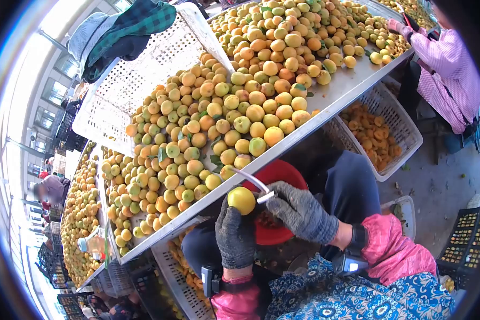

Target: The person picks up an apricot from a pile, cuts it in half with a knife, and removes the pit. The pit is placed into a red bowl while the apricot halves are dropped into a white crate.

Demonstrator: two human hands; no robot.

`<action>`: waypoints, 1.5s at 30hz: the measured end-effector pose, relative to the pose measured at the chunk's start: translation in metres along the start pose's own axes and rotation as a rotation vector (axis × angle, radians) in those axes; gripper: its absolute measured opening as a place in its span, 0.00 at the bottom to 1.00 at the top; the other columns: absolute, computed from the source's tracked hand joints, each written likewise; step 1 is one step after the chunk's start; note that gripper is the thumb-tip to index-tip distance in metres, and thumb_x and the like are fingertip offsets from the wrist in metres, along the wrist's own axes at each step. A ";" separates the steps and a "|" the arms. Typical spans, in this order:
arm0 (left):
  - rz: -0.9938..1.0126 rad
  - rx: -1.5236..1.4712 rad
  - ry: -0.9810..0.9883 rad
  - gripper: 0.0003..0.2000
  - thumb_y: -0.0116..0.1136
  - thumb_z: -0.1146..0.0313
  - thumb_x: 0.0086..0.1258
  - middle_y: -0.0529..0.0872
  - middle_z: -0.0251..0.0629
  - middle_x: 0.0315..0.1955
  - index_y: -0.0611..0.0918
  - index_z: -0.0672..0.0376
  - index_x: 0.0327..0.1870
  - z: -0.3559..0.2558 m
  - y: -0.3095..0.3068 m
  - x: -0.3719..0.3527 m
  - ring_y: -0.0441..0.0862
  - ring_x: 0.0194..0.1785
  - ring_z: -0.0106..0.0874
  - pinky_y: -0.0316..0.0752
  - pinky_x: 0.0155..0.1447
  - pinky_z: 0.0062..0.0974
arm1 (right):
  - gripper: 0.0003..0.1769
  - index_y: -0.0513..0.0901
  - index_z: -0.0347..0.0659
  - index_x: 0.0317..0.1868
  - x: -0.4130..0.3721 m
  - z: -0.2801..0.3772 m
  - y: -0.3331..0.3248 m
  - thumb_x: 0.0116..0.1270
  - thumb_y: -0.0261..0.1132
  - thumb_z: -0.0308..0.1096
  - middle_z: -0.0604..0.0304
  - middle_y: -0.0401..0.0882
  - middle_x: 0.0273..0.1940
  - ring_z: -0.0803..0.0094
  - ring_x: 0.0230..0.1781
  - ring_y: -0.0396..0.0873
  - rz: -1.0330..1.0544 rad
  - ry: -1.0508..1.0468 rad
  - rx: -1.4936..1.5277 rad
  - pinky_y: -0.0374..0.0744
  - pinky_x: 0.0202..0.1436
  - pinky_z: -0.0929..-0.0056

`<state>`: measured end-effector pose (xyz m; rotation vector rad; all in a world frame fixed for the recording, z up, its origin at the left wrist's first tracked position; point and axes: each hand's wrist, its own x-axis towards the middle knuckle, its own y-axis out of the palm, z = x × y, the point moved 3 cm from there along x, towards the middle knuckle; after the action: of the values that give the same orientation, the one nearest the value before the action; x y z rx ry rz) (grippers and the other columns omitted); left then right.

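Note:
My left hand, in a grey knit glove, grips a yellow apricot at its fingertips, just past the front edge of the sorting table. In my right hand, gloved the same way, is a curved metal tool with a pale end. The tool's bent part arches above the apricot, and its white end sits close to the fruit's right side. Below and behind both hands is a red basin, partly covered by my right hand.
Apricots are heaped over the metal table. A white perforated crate lies tipped on it at the left. Crates of halved apricots stand at my right and left. Across the right corner sits a person in pink.

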<state>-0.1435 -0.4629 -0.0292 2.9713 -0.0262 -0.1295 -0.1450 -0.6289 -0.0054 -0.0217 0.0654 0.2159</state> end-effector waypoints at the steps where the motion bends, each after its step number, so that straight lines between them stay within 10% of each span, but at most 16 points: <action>1: 0.000 -0.005 0.003 0.27 0.53 0.58 0.73 0.79 0.48 0.54 0.69 0.72 0.63 0.002 0.004 -0.001 0.78 0.56 0.37 0.72 0.62 0.34 | 0.17 0.75 0.34 0.57 -0.008 -0.004 0.004 0.71 0.59 0.33 0.45 0.82 0.38 0.55 0.40 0.84 -0.020 -0.073 -0.054 0.80 0.42 0.63; 3: 0.043 -0.505 -0.011 0.26 0.53 0.53 0.72 0.80 0.49 0.49 0.71 0.69 0.59 0.010 0.017 -0.005 0.78 0.53 0.38 0.72 0.60 0.37 | 0.17 0.74 0.34 0.58 -0.022 -0.012 0.015 0.73 0.58 0.34 0.45 0.83 0.37 0.54 0.41 0.84 -0.042 -0.145 -0.113 0.80 0.43 0.63; 9: -0.049 -0.643 -0.084 0.29 0.48 0.45 0.74 0.79 0.46 0.48 0.71 0.68 0.59 0.017 0.040 -0.032 0.78 0.52 0.38 0.73 0.59 0.36 | 0.25 0.66 0.36 0.67 -0.044 -0.015 0.023 0.73 0.56 0.33 0.42 0.82 0.46 0.49 0.47 0.82 -0.122 -0.179 -0.140 0.79 0.50 0.63; 25: 0.027 -0.319 0.040 0.33 0.74 0.55 0.52 0.83 0.47 0.41 0.75 0.70 0.52 0.006 0.023 -0.031 0.83 0.45 0.36 0.78 0.53 0.32 | 0.19 0.73 0.35 0.60 -0.050 -0.023 0.002 0.74 0.54 0.36 0.45 0.83 0.40 0.53 0.43 0.84 0.139 -0.100 0.063 0.79 0.46 0.65; 40: 0.496 0.588 -0.036 0.27 0.78 0.69 0.43 0.87 0.37 0.40 0.82 0.64 0.48 -0.023 -0.006 -0.010 0.83 0.44 0.25 0.77 0.54 0.26 | 0.17 0.78 0.38 0.47 -0.032 -0.009 -0.029 0.70 0.58 0.44 0.44 0.78 0.23 0.47 0.25 0.81 0.478 -0.217 -0.703 0.77 0.29 0.52; 45: 0.368 0.409 -0.149 0.25 0.76 0.68 0.49 0.85 0.38 0.44 0.81 0.65 0.50 -0.029 -0.006 -0.010 0.81 0.49 0.26 0.75 0.58 0.27 | 0.17 0.77 0.39 0.50 -0.026 -0.016 -0.020 0.69 0.59 0.43 0.46 0.80 0.24 0.49 0.24 0.81 0.351 -0.261 -0.714 0.77 0.27 0.54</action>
<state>-0.1507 -0.4517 -0.0010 3.2809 -0.6914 -0.3311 -0.1667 -0.6541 -0.0191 -0.6957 -0.2728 0.5828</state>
